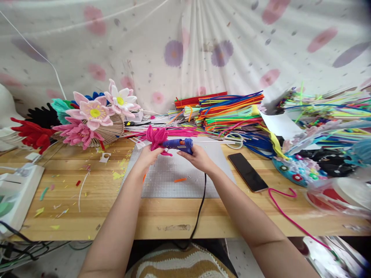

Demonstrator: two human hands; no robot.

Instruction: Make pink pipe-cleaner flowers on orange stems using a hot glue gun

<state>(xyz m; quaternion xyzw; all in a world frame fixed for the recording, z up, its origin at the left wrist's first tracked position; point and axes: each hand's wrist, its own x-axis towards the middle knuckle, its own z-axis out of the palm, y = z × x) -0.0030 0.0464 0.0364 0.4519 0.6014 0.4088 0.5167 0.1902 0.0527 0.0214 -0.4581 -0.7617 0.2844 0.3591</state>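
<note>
My left hand (147, 157) is closed around the base of a magenta pipe-cleaner flower (156, 137), its petals pointing up and away from me. In my right hand (198, 157) is a blue hot glue gun (178, 144), with its nozzle end against or very near the flower; the exact contact is hidden. A clear glue stick (207, 141) sticks out from the back of the gun, and a black cord (200, 210) hangs down over the table's front edge. Both hands are above a grey cutting mat (171, 191), where a short orange piece (180, 180) lies.
A phone (247, 172) lies right of the mat, near white-handled scissors (234, 140). Bundles of coloured pipe cleaners (232, 110) are piled behind. Finished flowers (94, 112) stand at the left, above a white power strip (21, 193). A magenta pipe cleaner (292, 222) crosses the front edge.
</note>
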